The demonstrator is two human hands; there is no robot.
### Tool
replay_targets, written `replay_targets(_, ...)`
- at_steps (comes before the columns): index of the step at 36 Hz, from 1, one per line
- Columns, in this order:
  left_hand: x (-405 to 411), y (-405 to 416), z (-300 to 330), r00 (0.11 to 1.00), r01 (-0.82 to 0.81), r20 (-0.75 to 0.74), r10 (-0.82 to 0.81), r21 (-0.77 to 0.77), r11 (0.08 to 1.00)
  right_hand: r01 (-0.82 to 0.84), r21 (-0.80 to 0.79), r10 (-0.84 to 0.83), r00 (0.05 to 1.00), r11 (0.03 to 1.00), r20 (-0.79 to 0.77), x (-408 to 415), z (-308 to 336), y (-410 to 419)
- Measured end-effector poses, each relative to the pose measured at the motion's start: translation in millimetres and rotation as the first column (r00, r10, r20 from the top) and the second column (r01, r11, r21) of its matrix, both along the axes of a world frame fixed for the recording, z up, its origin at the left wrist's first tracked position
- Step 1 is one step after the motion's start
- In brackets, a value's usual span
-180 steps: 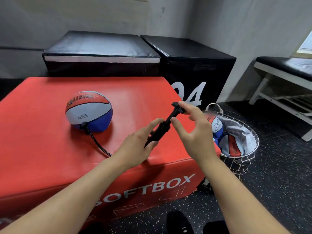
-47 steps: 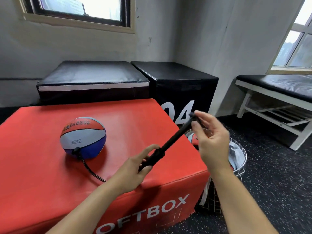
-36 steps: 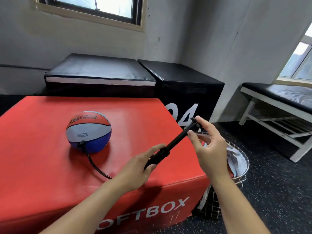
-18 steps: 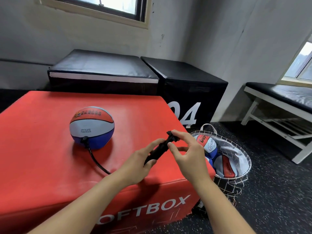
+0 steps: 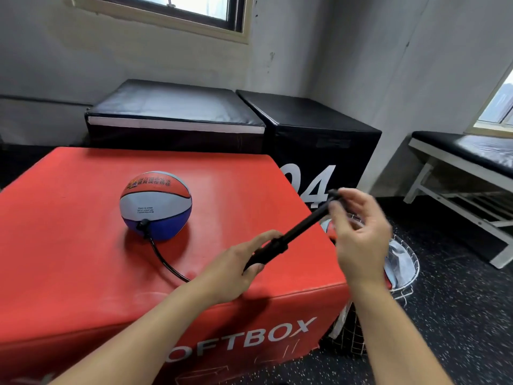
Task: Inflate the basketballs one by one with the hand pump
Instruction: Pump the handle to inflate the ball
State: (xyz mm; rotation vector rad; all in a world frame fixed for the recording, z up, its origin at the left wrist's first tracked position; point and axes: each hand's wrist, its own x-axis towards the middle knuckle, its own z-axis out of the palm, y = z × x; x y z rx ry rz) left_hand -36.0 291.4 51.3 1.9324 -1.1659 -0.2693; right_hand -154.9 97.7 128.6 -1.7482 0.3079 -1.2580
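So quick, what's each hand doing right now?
Left hand: closed, gripping the hand pump barrel.
Right hand: closed, pinching the pump handle, rod pulled out.

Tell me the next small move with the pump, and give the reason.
Probably push the handle back in. The right hand pinches the handle end of the hand pump with the rod drawn out, the left hand grips the barrel, and the hose is plugged into the basketball on the red box. A push would send air into the ball.
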Motion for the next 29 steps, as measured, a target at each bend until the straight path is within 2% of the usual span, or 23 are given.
replay_targets(2,-4,0,2,1.000,0.004,0.031,-0.005,0.019,1.000,0.056,0.051,-0.058,0.997,0.997,0.042,-5,3,-10)
replay_targets(6,-4,-2,1,0.999,0.003,0.053,-0.005,0.033,0.999,0.110,0.042,-0.109,0.994,0.993,-0.017,-6,-1,-11)
replay_targets(17,12,-2,-5,0.995,0.012,-0.101,-0.016,-0.041,0.999,-0.067,-0.097,0.052,0.987,0.993,-0.151,14,-11,22)
replay_targets(29,16,-4,-9,0.992,-0.024,-0.128,0.013,-0.090,0.996,-0.143,-0.170,0.084,0.947,0.975,-0.311,27,-39,33)
